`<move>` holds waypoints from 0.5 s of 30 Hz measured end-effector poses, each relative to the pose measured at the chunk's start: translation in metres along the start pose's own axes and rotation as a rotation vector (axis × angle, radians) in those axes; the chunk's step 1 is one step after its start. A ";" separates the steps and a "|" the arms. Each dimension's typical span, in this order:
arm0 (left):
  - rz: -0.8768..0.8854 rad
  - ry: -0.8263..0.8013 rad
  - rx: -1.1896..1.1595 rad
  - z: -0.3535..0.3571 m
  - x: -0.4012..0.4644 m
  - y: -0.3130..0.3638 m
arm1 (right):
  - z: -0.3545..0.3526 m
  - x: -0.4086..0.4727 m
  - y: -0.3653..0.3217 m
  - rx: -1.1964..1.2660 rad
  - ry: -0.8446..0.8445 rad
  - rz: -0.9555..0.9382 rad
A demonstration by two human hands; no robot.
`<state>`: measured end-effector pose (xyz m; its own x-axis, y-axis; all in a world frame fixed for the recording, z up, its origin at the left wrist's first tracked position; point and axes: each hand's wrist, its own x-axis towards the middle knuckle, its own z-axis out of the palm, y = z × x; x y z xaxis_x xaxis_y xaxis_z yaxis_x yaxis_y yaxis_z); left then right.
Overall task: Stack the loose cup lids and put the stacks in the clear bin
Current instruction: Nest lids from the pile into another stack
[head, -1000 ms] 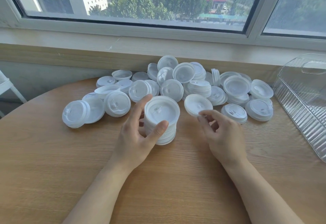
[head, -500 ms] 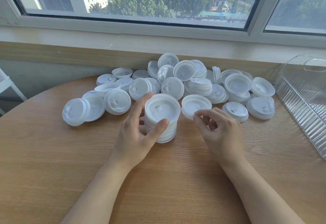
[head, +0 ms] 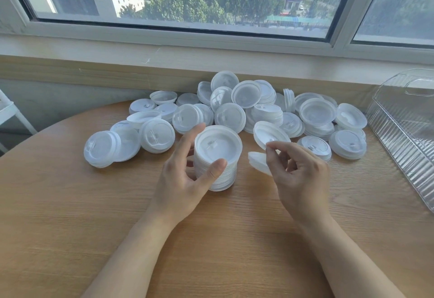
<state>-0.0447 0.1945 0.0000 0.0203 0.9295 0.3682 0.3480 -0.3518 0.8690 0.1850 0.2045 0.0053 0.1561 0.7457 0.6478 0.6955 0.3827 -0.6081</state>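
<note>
table (head: 70, 215): wood-look top, light oak colour, fine straight grain, pretty matt, barely any shine
stack of lids (head: 217, 156): thin white plastic, smooth, semi-matt, a bit see-through at the rims
lid pile (head: 270, 112): same thin white plastic, some milky and translucent, soft sheen where the daylight hits
tilted lid (head: 270, 134): same stuff, smooth moulded ridges round the edge
clear bin (head: 399, 133): transparent hard plastic, glossy, ribbed walls that catch the light
window frame (head: 178, 30): smooth pale painted-looking finish, can't tell if metal or plastic
sill (head: 117, 51): matt cream surface, flat and plain
ledge under the sill (head: 70, 74): light wood-look strip, matt
</note>
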 end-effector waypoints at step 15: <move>0.024 -0.049 -0.023 0.002 -0.002 0.005 | 0.002 -0.012 -0.023 0.084 0.012 -0.417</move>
<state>-0.0407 0.1911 0.0028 0.0743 0.9249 0.3729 0.3257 -0.3760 0.8675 0.1658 0.1876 0.0112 -0.1178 0.5112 0.8513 0.6410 0.6939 -0.3280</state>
